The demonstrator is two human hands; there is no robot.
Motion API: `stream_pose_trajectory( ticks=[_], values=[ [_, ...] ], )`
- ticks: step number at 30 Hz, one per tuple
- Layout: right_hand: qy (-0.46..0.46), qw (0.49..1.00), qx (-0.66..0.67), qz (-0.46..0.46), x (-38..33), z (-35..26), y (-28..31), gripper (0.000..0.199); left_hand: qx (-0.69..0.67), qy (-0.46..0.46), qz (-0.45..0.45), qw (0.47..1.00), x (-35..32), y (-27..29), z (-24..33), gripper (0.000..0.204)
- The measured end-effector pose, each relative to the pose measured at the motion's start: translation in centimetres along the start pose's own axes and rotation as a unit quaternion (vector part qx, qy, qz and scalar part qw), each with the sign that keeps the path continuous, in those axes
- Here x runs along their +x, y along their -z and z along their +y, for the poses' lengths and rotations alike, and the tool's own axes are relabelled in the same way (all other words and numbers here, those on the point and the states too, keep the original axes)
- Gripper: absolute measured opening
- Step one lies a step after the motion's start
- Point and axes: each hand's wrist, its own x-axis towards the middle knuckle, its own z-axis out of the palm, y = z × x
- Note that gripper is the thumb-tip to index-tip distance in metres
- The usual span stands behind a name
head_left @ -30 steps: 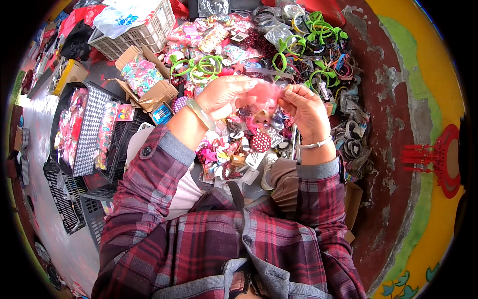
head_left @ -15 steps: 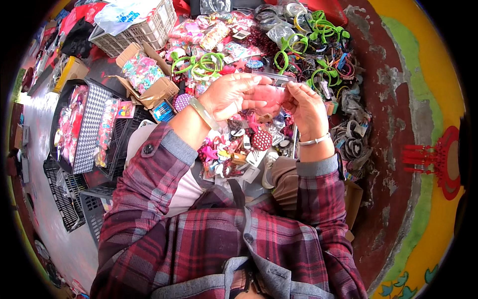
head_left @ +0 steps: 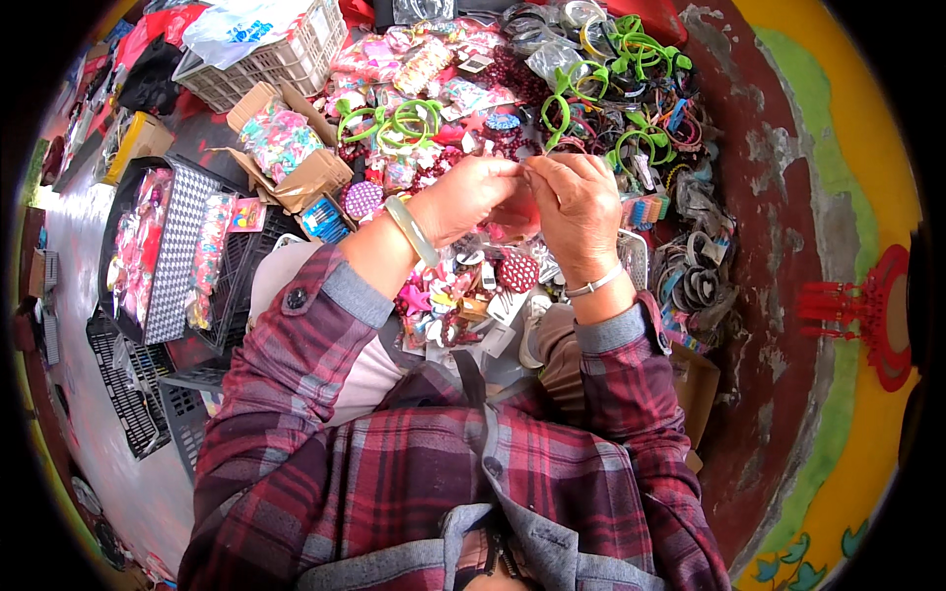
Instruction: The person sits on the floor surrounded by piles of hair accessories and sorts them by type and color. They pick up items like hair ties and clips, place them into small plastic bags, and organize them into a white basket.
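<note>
My left hand [head_left: 467,199] and my right hand [head_left: 576,209] meet over the pile, fingertips pinched together. Between them hangs a small clear plastic bag [head_left: 516,217] with something pink in it, partly hidden behind the fingers. Both hands grip its upper edge. Just below lie a red polka-dot hair accessory [head_left: 518,273], a pink star-shaped piece [head_left: 418,298] and several small hair ornaments with white tags. A purple dotted round piece [head_left: 363,200] lies beside my left wrist.
Green headbands [head_left: 414,122] lie on the heap ahead. An open cardboard box [head_left: 330,175] of bagged pieces stands at left, near a houndstooth-patterned box [head_left: 177,251] and a grey plastic crate [head_left: 266,74]. Black hair bands [head_left: 698,286] lie at right, by a worn red-brown wall edge [head_left: 764,295].
My right hand has moved left and turned, its back now showing. Its fingertips have come together with my left hand's at the bag's top edge; the bag now hangs lower.
</note>
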Motion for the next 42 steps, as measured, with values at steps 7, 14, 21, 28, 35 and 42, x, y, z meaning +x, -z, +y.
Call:
stream_pose_trajectory(
  ticks=[7, 14, 21, 28, 35, 42],
  values=[
    [0.070, 0.991, -0.096, -0.066, 0.1, -0.7, 0.4, 0.012, 0.186, -0.032, 0.012, 0.982, 0.6, 0.7, -1.1, 0.024],
    [0.094, 0.986, -0.120, -0.061, 0.3, -0.7, 0.5, 0.007, 0.167, -0.079, 0.051, 0.982, 0.5, -0.5, -1.5, 0.022],
    [0.056, 0.996, -0.074, 0.004, 0.5, -0.4, 0.2, 0.009, 0.089, -0.076, 0.036, 0.993, 0.4, -0.5, -1.3, 0.022],
    [-0.148, 0.978, 0.121, 0.080, 0.5, 2.0, 0.9, 0.007, 0.073, -0.030, 0.015, 0.997, -0.1, -0.5, 0.2, 0.027],
    [-0.369, 0.782, 0.427, 0.264, 0.6, 7.3, 4.7, 0.004, -0.120, -0.050, 0.063, 0.990, -1.0, 0.3, 1.8, 0.027],
    [-0.423, 0.845, 0.299, 0.134, 0.1, 9.0, 6.5, 0.007, -0.193, -0.078, 0.066, 0.976, -0.8, 1.9, 2.1, 0.029]
  ],
)
